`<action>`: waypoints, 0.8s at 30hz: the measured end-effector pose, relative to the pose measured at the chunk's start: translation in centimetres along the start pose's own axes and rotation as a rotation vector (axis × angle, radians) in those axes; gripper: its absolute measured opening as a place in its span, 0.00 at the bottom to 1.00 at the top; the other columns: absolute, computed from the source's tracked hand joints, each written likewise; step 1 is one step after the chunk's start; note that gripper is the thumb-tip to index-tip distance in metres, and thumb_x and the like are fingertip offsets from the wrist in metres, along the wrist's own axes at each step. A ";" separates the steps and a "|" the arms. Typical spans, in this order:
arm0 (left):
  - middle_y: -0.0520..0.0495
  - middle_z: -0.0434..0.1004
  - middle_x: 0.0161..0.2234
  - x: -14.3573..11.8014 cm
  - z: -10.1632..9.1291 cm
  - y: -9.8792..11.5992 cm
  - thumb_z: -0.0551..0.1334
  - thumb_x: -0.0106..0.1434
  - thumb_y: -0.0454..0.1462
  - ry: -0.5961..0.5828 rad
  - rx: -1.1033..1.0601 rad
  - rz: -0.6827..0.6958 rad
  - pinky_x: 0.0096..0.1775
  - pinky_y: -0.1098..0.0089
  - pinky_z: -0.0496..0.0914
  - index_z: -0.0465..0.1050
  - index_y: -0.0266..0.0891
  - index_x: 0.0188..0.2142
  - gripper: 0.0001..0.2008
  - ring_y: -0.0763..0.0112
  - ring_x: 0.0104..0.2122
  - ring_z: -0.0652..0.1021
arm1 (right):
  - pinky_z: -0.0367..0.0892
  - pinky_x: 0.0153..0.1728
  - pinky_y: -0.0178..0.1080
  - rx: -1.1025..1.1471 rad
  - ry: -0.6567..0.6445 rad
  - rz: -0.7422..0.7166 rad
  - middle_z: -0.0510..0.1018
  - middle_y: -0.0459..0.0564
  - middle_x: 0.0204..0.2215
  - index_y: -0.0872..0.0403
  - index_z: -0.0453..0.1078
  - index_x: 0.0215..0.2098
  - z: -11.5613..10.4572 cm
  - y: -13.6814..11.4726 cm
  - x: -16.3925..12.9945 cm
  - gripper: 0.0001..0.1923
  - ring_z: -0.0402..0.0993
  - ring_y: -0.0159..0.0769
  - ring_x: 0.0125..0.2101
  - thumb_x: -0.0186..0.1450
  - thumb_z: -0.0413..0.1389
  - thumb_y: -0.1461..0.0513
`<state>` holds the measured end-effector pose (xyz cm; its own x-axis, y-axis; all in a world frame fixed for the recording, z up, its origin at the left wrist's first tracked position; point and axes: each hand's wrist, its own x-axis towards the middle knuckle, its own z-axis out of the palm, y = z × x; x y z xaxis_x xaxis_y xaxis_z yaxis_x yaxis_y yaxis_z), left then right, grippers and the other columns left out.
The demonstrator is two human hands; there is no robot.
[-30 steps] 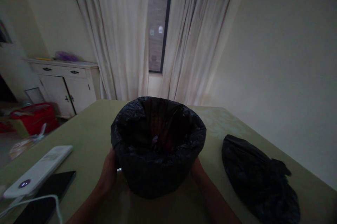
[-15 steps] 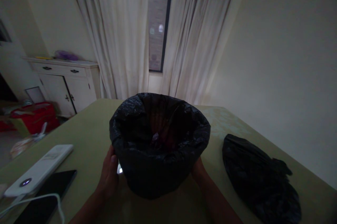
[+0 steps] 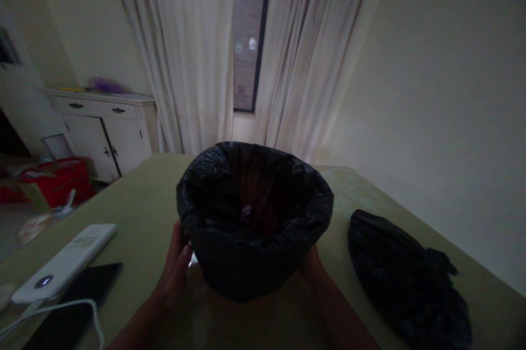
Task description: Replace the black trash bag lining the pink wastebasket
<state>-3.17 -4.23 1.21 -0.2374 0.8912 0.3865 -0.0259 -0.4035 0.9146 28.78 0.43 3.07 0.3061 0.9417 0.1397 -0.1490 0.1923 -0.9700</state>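
bag-lined bin (image 3: 255, 265) sits right in front of you, at the middle of the view, over the near part of the green tabletop (image 3: 135, 207). black plastic covers it inside and out and folds over the rim; its mouth faces up and a little toward you, and a reddish tint shows on the far inner wall. whether the base touches the table, you cannot tell from this angle.

you clasp it between both hands, one on each side. your left hand (image 3: 176, 270) wraps the left wall, fingers reaching along it and thumb nearer to you. your right hand (image 3: 311, 269) is set against the right wall – its fingers are hidden behind the plastic, so you cannot tell how they are spread. a small bright patch shows between your left hand and the bin, too unclear to name.

to your right, well apart from the bin, lies a crumpled black plastic bag (image 3: 406, 279). to your left, a white power bank (image 3: 68, 262) with a round lit display lies just beside a black phone (image 3: 78, 306), and a white cable (image 3: 95, 314) loops over the phone. beyond the table stand a white cabinet (image 3: 109, 139) and pale curtains (image 3: 193, 54).
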 end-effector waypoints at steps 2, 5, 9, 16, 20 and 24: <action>0.38 0.63 0.75 -0.6 0.4 0.3 0.61 0.70 0.61 0.014 0.021 0.024 0.76 0.42 0.54 0.62 0.45 0.75 0.41 0.38 0.76 0.60 | 0.75 0.41 0.45 0.090 0.020 0.087 0.85 0.55 0.33 0.52 0.82 0.32 0.1 -0.2 -0.2 0.25 0.78 0.49 0.41 0.61 0.64 0.39; 0.39 0.56 0.79 -1.6 1.0 1.0 0.59 0.72 0.61 0.027 0.054 -0.004 0.78 0.41 0.45 0.59 0.46 0.76 0.41 0.39 0.79 0.52 | 0.74 0.44 0.46 0.135 0.003 0.147 0.85 0.55 0.35 0.51 0.82 0.32 0.1 -0.9 -0.7 0.25 0.77 0.51 0.43 0.58 0.66 0.38; 0.36 0.62 0.75 -1.6 1.4 1.5 0.60 0.70 0.63 -0.057 0.050 0.035 0.77 0.39 0.48 0.55 0.45 0.77 0.45 0.37 0.77 0.58 | 0.72 0.43 0.45 0.156 -0.023 0.154 0.85 0.55 0.33 0.51 0.82 0.30 0.3 -1.6 -0.8 0.25 0.76 0.51 0.43 0.57 0.66 0.39; 0.34 0.47 0.81 -1.4 0.4 -0.9 0.67 0.63 0.65 -0.120 0.088 -0.036 0.77 0.39 0.41 0.42 0.47 0.81 0.59 0.37 0.80 0.44 | 0.75 0.45 0.47 0.153 -0.036 0.114 0.87 0.55 0.38 0.50 0.84 0.34 0.4 -1.7 -0.8 0.26 0.79 0.51 0.44 0.58 0.66 0.37; 0.32 0.50 0.80 -1.3 0.2 -1.2 0.72 0.55 0.68 -0.249 0.078 -0.058 0.76 0.36 0.46 0.43 0.47 0.81 0.66 0.33 0.79 0.48 | 0.76 0.54 0.52 0.163 -0.059 0.093 0.88 0.55 0.47 0.48 0.86 0.42 0.3 -1.1 -1.0 0.31 0.80 0.54 0.52 0.60 0.63 0.34; 0.32 0.54 0.78 -1.4 0.4 -0.9 0.73 0.55 0.66 -0.247 0.067 -0.036 0.76 0.36 0.51 0.43 0.48 0.81 0.65 0.31 0.78 0.54 | 0.74 0.61 0.57 0.181 -0.074 0.067 0.87 0.54 0.48 0.45 0.86 0.47 -0.1 0.7 -1.4 0.33 0.80 0.54 0.57 0.60 0.63 0.31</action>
<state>-2.43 -5.07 -0.07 0.0071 0.9318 0.3630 0.0367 -0.3630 0.9311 28.33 -0.80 2.18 0.2207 0.9705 0.0967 -0.3350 0.1686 -0.9270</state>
